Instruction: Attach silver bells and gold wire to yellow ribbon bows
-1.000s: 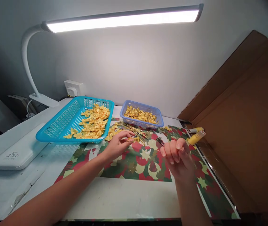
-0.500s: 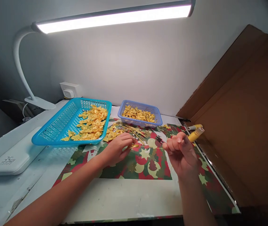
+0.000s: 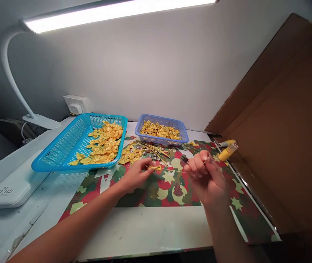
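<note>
Versus 0.5 s ago: the yellow bow [image 3: 156, 168] in my left hand [image 3: 136, 176] now shows clearly past the fingertips, where it was mostly covered; the lamp [image 3: 123, 11] sits higher in view. Thread [image 3: 174, 170] spans from bow to right hand in both.

Left hand: thumb and fingers pinched together on the bow, just above the patterned sheet [image 3: 150, 199] on the counter [image 3: 145, 226]. Right hand [image 3: 207, 179]: fingers curled, thumb closed over them, holding the thread. Dark tool [image 3: 185, 159] protrudes beyond those fingers; cannot tell how it is gripped.

Count: bow in hand, 1; baskets, 2 (blue basket [image 3: 59, 144], purple basket [image 3: 158, 140]); yellow spools [image 3: 228, 152], 2; lamp, 1; power bank [image 3: 13, 186], 1. Heaped bows [image 3: 103, 144] in the blue basket overlap, uncountable.
</note>
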`<move>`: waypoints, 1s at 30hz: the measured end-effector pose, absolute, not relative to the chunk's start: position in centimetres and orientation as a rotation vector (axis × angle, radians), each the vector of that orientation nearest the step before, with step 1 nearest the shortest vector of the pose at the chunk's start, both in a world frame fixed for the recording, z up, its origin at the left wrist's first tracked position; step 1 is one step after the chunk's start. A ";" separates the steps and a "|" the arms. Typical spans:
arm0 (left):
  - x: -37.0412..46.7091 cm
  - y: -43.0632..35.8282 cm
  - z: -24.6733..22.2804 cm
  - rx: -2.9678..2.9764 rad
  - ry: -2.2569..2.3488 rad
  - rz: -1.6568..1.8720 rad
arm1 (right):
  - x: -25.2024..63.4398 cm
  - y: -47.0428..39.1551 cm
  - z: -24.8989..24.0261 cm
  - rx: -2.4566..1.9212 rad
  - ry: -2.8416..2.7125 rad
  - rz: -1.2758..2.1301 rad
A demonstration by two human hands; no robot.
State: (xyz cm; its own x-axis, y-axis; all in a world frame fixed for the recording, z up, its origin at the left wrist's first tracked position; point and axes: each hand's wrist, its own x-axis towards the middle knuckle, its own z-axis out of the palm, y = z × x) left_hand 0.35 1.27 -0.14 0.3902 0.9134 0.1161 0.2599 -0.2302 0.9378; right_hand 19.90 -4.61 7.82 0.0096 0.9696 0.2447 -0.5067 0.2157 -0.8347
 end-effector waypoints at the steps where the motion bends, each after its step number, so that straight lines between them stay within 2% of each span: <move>1: 0.5 1.3 -0.3 1.604 1.028 0.904 | 19.5 -4.8 7.7 -0.605 -0.950 1.351; 7: 0.8 1.5 -0.5 1.156 0.952 1.038 | 17.8 -5.8 6.1 -0.421 -0.861 1.818; 12: 0.3 1.8 0.3 0.909 0.842 1.161 | 17.3 -5.3 4.8 -0.458 -0.833 2.028; 21: -2.0 2.2 2.0 0.678 0.586 1.149 | 19.2 -1.3 3.0 -0.631 -0.674 1.830; 30: -2.0 2.9 1.3 0.799 0.680 1.157 | 21.3 -0.4 3.8 -0.502 -0.523 1.762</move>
State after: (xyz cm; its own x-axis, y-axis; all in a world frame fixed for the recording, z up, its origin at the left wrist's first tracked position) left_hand -1.96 2.88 1.32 0.2681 0.9615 -0.0599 -0.5203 0.1969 0.8310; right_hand 21.33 -0.41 3.77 -0.2364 0.9695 -0.0643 -0.7777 -0.2285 -0.5857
